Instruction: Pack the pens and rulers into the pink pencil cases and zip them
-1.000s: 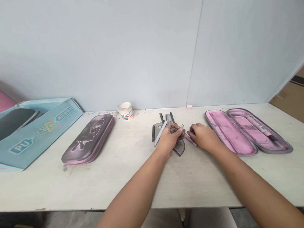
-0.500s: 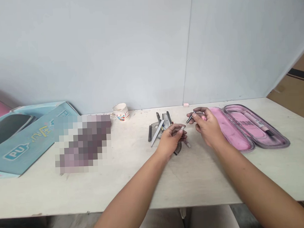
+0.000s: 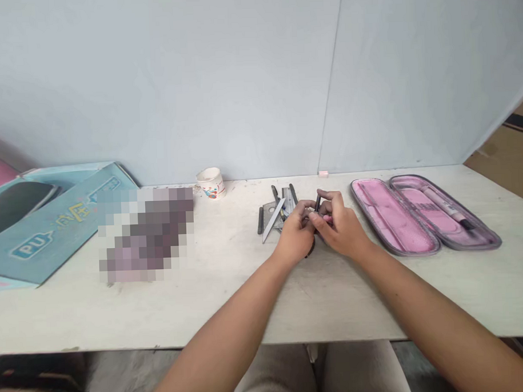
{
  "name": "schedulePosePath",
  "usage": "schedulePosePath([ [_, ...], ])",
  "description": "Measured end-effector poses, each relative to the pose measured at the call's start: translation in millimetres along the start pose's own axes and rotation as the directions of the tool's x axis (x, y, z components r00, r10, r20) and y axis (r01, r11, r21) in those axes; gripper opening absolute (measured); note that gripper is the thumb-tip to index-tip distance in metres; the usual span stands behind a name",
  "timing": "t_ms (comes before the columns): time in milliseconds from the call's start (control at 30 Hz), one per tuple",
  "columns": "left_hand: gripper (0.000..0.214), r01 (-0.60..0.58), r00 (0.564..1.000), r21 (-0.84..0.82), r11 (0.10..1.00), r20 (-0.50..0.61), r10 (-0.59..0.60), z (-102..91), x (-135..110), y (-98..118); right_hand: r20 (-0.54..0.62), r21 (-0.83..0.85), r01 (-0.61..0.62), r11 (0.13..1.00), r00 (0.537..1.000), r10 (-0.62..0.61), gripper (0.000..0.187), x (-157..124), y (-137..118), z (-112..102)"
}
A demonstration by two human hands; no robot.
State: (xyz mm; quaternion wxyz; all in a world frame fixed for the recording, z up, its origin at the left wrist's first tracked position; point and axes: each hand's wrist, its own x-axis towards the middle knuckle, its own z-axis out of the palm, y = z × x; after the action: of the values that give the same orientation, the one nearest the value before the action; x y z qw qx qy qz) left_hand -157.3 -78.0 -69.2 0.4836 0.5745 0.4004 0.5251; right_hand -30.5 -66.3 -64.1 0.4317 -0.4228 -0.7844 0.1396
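My right hand (image 3: 340,224) pinches a slim dark pen (image 3: 317,203), which stands nearly upright between its fingers. Something small and pink shows beneath those fingers. Against it, my left hand (image 3: 297,232) is closed, with its fingertips meeting the right hand's; what it grips is hidden. Just behind and left of the hands lies a pile of stationery: a pale flat blade-like strip (image 3: 274,221), a clear ruler (image 3: 288,199) and several dark sticks, one of them a short black stick (image 3: 260,220). The hands cover part of this pile.
To the right, a pink pencil case (image 3: 393,217) lies open, with a black-capped marker (image 3: 448,206) inside. A paper cup (image 3: 211,183) and a small pink block (image 3: 323,174) stand near the wall. At left are a pixelated dark object (image 3: 149,234) and a blue box (image 3: 44,243).
My hands have come together; the right moved left with the pen, now more upright. The small whitish piece in my left fingers is now hidden. The view has shifted slightly.
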Motion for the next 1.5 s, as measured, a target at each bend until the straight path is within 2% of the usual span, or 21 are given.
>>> schedulePosePath([
  [133,0.024,-0.109,0.994,0.238,0.965,-0.003,0.113,-4.0,-2,-5,-0.021,-0.081,0.059,0.995,0.998,-0.061,0.051,-1,0,10],
  [267,0.024,-0.144,0.989,0.288,0.947,0.001,0.150,-8.4,6,-7,-0.027,-0.098,0.094,0.991,0.995,-0.097,0.050,1,-3,11],
  [333,0.022,-0.136,0.987,0.235,0.963,-0.049,0.151,-14.3,14,-7,-0.051,-0.061,0.048,0.997,0.997,-0.051,0.050,2,-2,8],
  [400,0.019,-0.108,0.981,0.120,0.987,-0.151,0.126,-25.2,22,-6,-0.121,-0.047,-0.033,0.998,0.992,0.027,0.048,2,1,3],
  [500,0.017,-0.072,0.939,-0.065,0.995,-0.341,0.046,-48.8,30,-3,-0.183,-0.086,-0.142,0.986,0.975,0.125,0.040,3,11,-3],
  [600,0.017,-0.060,0.855,-0.191,0.980,-0.516,-0.048,-70.5,31,1,-0.058,-0.213,-0.191,0.958,0.981,0.183,0.025,4,16,-5],
  [700,0.017,-0.032,0.803,-0.274,0.961,-0.579,-0.139,-79.0,30,2,0.173,-0.382,-0.111,0.917,0.966,0.190,0.017,3,14,-4],
  [767,0.017,-0.014,0.811,-0.273,0.962,-0.566,-0.149,-76.9,30,1,0.270,-0.496,-0.047,0.867,0.941,0.205,0.020,2,10,-3],
  [933,0.015,-0.013,0.879,-0.146,0.989,-0.473,-0.059,-61.5,28,-1,0.376,-0.680,0.042,0.732,0.878,0.298,0.030,-1,2,-4],
  [1033,0.015,-0.017,0.921,-0.013,1.000,-0.388,0.011,-57.5,31,-1,0.407,-0.687,0.058,0.724,0.857,0.317,0.029,0,2,-7],
  [1133,0.015,-0.028,0.962,0.141,0.990,-0.264,0.065,-61.5,36,1,0.392,-0.681,0.051,0.731,0.868,0.304,0.028,2,2,-8],
  [1200,0.015,-0.049,0.971,0.188,0.981,-0.220,0.091,-67.1,37,1,0.385,-0.673,0.049,0.738,0.875,0.293,0.027,2,1,-8],
  [1333,0.016,-0.058,0.972,0.151,0.987,-0.218,0.090,-75.8,33,-5,0.400,-0.652,0.053,0.756,0.871,0.285,0.025,2,-2,-5],
  [1500,0.016,-0.054,0.984,0.066,0.996,-0.167,0.064,-73.7,25,-11,0.425,-0.660,0.038,0.750,0.842,0.331,0.025,2,-3,-3],
])
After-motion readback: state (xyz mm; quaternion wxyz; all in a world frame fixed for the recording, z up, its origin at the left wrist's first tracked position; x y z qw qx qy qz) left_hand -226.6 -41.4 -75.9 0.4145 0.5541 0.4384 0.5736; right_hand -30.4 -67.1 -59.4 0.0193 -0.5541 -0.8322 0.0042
